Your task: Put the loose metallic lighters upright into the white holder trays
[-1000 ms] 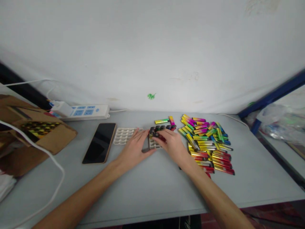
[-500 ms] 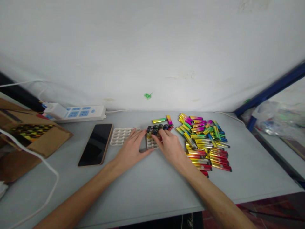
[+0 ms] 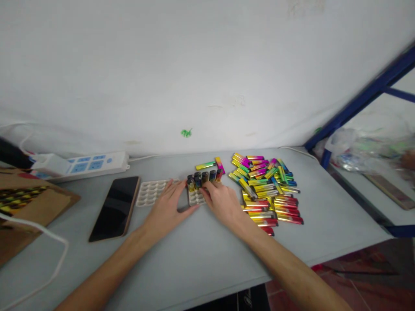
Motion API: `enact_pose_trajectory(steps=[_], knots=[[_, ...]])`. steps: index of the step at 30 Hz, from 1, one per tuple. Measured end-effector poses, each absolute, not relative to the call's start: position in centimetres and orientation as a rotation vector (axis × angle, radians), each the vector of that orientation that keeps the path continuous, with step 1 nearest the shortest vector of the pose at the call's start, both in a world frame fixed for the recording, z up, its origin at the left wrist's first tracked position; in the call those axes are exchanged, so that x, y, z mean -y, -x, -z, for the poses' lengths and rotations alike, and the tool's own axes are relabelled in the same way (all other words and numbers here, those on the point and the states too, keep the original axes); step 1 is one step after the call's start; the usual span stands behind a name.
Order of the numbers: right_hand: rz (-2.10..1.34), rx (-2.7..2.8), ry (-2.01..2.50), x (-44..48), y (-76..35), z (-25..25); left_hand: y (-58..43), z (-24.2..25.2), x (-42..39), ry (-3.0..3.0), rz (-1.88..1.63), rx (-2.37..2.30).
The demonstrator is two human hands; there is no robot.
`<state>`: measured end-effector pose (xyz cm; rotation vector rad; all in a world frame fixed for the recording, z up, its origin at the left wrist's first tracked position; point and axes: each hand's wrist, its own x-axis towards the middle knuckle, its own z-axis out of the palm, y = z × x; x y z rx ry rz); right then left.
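"Grey table (image 3: 201, 255) under everything, and the big pile of lighters (image 3: 266, 188) lies flat right of the grip, most long axes running roughly sideways!"

"Left hand (image 3: 170, 201) spreads thumb and fingers beside the tray (image 3: 196, 198); right hand (image 3: 223, 201) bunches its fingertips over it. Pinching a lighter? Can't tell."

"That tray sits between the hands, and its upright lighters (image 3: 205, 176) stand long axis vertical, black tops up!"

"A second ago one top jutted nearer the wearer at the right fingertips; now two line up side by side."

"Pale lettering (image 3: 248, 298) below the table edge: too blurred to read."
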<state>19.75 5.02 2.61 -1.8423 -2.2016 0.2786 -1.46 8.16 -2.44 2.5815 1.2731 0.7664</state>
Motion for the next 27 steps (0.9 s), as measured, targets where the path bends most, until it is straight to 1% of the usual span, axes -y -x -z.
enact_pose_trajectory(steps=[7, 11, 18, 21, 23, 27], knots=[[-0.217, 1.998, 1.627, -4.8, -19.9, -2.6, 1.6, 2.5, -8.2, -2.566, -0.753, -1.286], [-0.203, 2.074, 1.474, -4.6, -19.8, -2.4, 1.7, 2.6, -8.2, -2.587, -0.759, -1.291], [-0.227, 2.109, 1.480, -4.4, -19.7, -2.4, 1.9, 3.2, -8.4, -2.595, -0.783, -1.278], [-0.244, 1.969, 1.389, -4.8, -20.7, -2.9, 2.0, 3.4, -8.4, -2.594, -0.770, -1.307], [-0.197, 1.826, 1.359, -5.6, -22.3, -3.1, 2.0, 3.4, -8.5, -2.591, -0.769, -1.320], [-0.092, 1.712, 1.469, -9.0, -26.3, -3.2, 2.0, 3.0, -8.5, -2.554, -0.755, -1.330]])
